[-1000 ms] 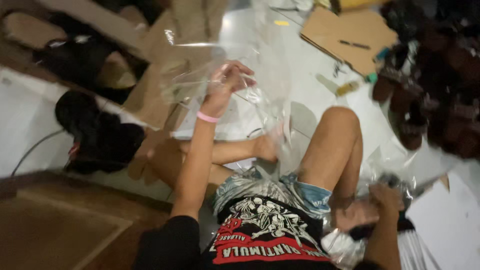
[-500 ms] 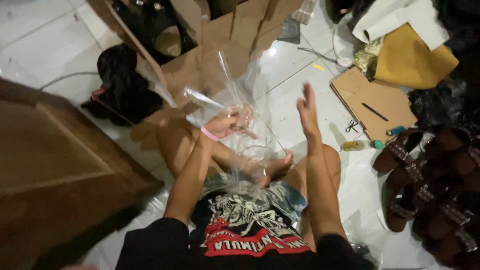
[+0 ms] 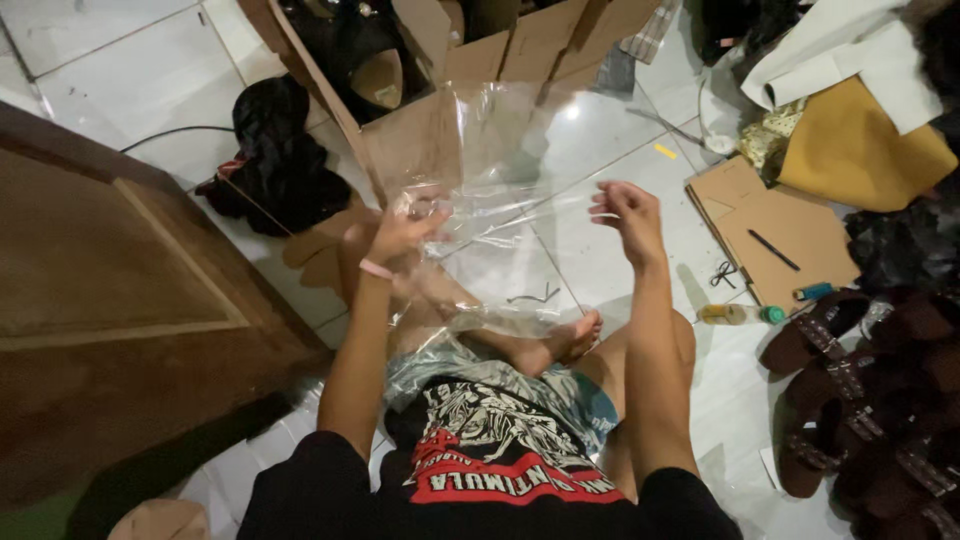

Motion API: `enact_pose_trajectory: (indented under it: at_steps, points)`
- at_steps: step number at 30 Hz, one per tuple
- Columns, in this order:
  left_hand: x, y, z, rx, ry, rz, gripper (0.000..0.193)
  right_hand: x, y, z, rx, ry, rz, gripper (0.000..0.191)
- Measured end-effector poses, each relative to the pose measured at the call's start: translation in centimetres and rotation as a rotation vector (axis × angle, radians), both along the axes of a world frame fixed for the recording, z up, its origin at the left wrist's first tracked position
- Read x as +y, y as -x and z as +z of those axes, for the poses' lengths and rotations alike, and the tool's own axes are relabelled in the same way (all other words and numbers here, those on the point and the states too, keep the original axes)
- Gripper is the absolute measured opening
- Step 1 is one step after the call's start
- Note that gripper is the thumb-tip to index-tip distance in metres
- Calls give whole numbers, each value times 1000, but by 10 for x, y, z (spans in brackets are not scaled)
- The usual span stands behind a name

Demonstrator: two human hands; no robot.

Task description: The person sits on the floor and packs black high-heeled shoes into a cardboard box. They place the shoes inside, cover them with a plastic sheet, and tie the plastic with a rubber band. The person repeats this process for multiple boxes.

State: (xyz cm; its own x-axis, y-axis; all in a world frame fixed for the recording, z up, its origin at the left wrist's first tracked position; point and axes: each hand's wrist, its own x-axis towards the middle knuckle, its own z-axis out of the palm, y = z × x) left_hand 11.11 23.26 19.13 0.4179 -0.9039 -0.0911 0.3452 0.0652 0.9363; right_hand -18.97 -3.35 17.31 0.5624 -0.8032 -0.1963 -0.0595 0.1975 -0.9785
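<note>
I sit on a white tiled floor with my legs folded. Both hands hold up a large clear plastic bag (image 3: 490, 190) in front of me. My left hand (image 3: 405, 232), with a pink band at the wrist, pinches the bag's left edge. At the bag's right edge, my right hand (image 3: 625, 213) grips it with curled fingers. The bag hangs down over my knees and bare foot (image 3: 565, 340).
An open cardboard box (image 3: 440, 50) with dark shoes stands ahead. Left is a brown wooden door panel (image 3: 110, 290) and black cloth (image 3: 275, 160). Right lie cardboard sheets (image 3: 775, 235) with a pen, scissors (image 3: 722, 274), a small bottle (image 3: 735, 314), brown sandals (image 3: 860, 380) and a yellow envelope (image 3: 855, 150).
My right hand has come up from my side and taken the bag's right edge. The bag is now spread between both hands. The view has swung to the right.
</note>
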Motion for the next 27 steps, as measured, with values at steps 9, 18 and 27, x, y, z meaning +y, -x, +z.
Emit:
enact_pose_trajectory:
  at_steps: [9,18,27]
  points:
    - [-6,-3,-39,-402,-39,334,24,-32,71,2,-43,80,-435,23]
    - [17,104,-116,-72,-239,136,49,-76,183,31,-873,-378,-797,13]
    - [-93,318,-111,685,-257,-627,78,22,213,115,-1222,-229,-560,29]
